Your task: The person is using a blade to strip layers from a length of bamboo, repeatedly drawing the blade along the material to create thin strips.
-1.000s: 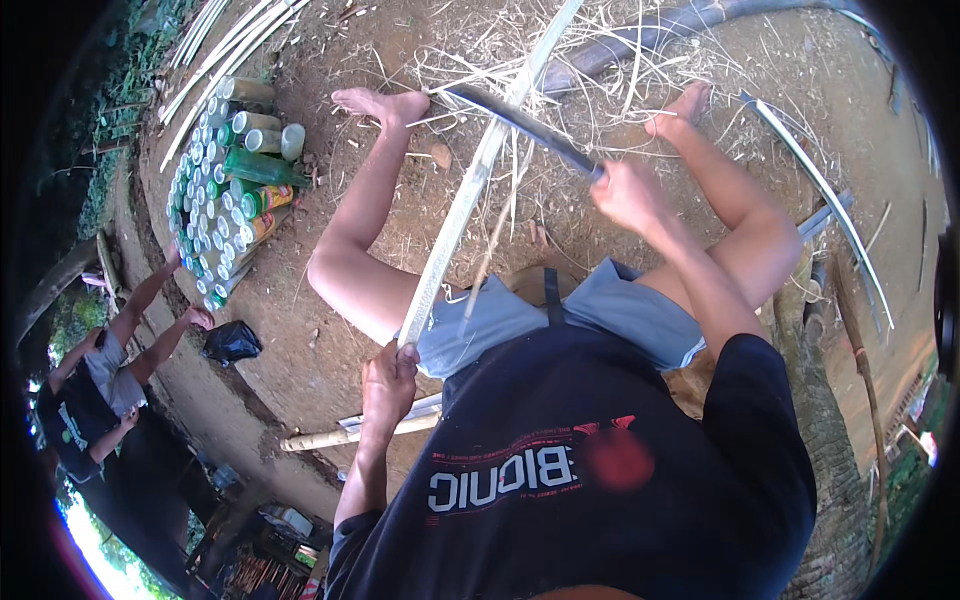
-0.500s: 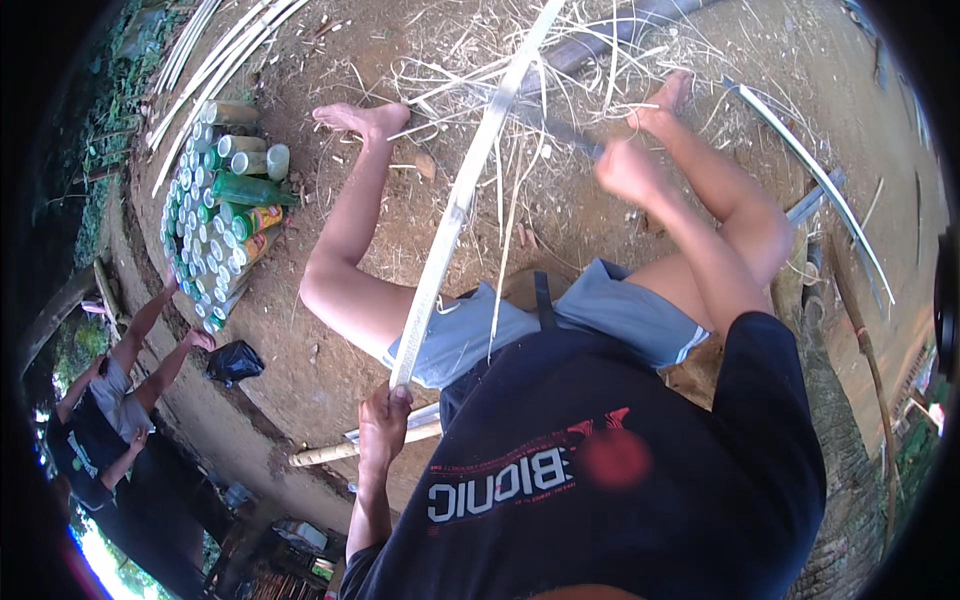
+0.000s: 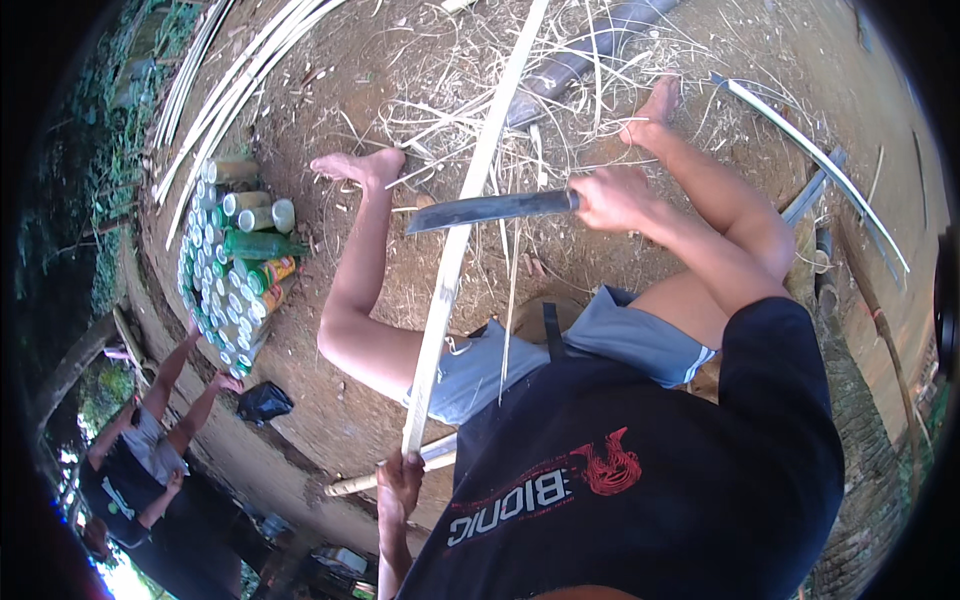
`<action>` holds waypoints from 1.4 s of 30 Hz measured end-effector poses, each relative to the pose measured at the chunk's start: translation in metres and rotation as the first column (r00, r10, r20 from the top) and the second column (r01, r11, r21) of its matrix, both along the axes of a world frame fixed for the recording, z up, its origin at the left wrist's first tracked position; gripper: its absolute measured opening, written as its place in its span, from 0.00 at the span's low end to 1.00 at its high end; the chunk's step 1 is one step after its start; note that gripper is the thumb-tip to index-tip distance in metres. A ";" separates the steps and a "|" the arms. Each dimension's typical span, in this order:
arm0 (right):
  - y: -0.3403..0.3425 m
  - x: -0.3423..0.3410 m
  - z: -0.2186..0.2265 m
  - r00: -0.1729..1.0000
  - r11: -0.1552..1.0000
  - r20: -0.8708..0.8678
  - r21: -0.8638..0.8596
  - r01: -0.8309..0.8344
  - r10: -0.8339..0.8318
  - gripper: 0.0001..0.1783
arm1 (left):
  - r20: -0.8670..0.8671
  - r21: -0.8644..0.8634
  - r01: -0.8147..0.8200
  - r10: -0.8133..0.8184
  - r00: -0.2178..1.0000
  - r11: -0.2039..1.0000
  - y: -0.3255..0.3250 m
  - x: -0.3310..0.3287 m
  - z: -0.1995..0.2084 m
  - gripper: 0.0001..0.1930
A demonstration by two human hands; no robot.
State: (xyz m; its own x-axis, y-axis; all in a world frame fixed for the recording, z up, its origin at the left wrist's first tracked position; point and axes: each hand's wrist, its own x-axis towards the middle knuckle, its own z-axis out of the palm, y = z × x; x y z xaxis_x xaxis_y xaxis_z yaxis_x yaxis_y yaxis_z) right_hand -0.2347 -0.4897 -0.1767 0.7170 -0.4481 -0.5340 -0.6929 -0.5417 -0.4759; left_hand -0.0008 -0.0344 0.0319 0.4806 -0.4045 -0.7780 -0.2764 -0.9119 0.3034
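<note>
Here we grip the near end of a long pale bamboo strip [image 3: 462, 230] in our left hand [image 3: 400, 480], our right hand [image 3: 612, 197] clenching a dark-bladed machete [image 3: 490, 210] laid across its middle, shavings [image 3: 520, 90] already strewn beyond, most of the strip seemingly unshaved.

Pale yellow bamboo strip [image 3: 455, 250] in left hand [image 3: 400, 485]; dark grey blade [image 3: 490, 210] out from right hand [image 3: 610, 197]. Green-and-silver cans [image 3: 215, 290] far left of both grips. Brown dirt ground [image 3: 330, 330].
</note>
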 end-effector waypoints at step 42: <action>0.133 -0.021 0.048 0.963 0.970 0.117 0.030 0.241 -0.243 0.10 | -0.366 -0.065 -0.386 0.338 0.867 0.920 -0.024 0.021 -0.014 0.22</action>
